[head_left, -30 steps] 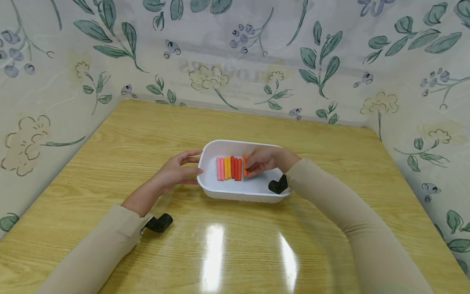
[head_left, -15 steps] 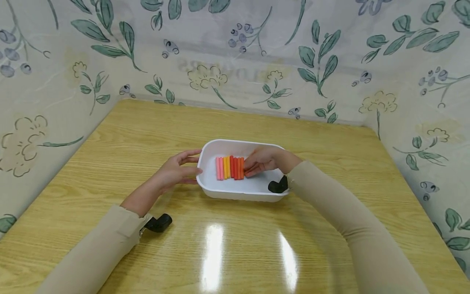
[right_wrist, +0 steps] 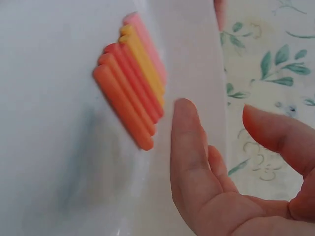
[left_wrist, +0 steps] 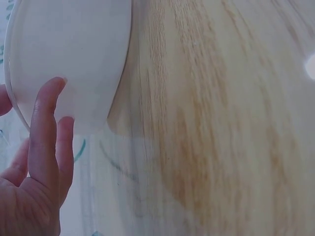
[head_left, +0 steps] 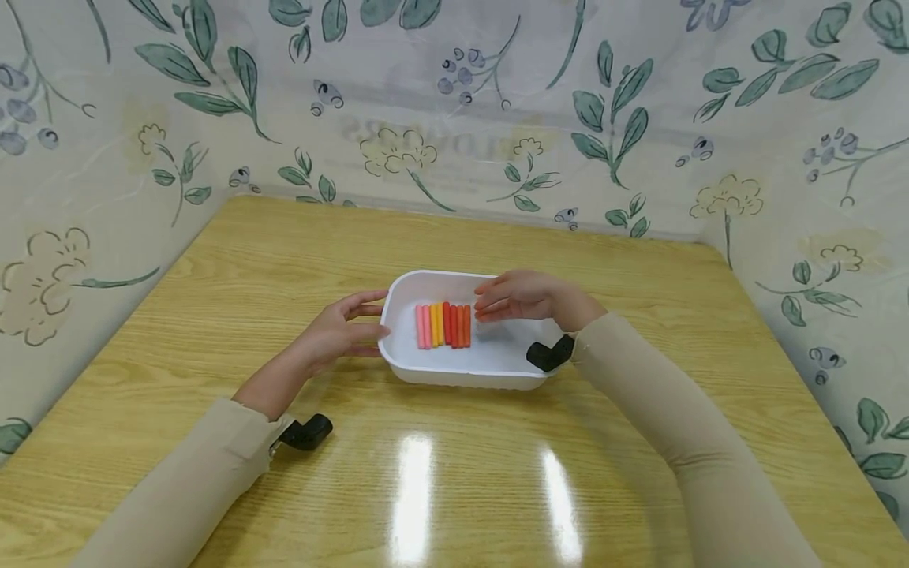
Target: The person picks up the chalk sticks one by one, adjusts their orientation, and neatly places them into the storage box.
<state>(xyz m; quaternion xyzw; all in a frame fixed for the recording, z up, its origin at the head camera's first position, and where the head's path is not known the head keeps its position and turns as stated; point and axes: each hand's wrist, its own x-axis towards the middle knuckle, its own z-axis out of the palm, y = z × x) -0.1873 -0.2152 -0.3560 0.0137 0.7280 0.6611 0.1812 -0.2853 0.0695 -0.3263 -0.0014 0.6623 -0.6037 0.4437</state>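
A white plastic tub [head_left: 504,359] with rounded corners sits on the table. In it, several short sticks [head_left: 443,325], smooth and crayon-like, lie side by side in a row: pink at the left, then yellow, red and orange. My left hand [head_left: 334,335] holds the tub's left end, thumb over the rim and fingers along the outer wall [left_wrist: 74,44]. Above the tub's right half is my right hand [head_left: 529,298], holding nothing. The right wrist view shows its fingers [right_wrist: 189,142] extended and its thumb apart, close to the orange stick [right_wrist: 123,105] but not touching it.
The wooden table [head_left: 298,244] surrounds the tub, with bright light reflections near its front. Behind and at the sides hangs a floral cloth [head_left: 426,79]. A black wrist mount [head_left: 550,355] overhangs the tub's right end, and another [head_left: 307,432] sits at my left wrist.
My right hand set an orange stick against the right end of the row, let go of it, then rose and drew back. My left hand has stayed at the tub's left end.
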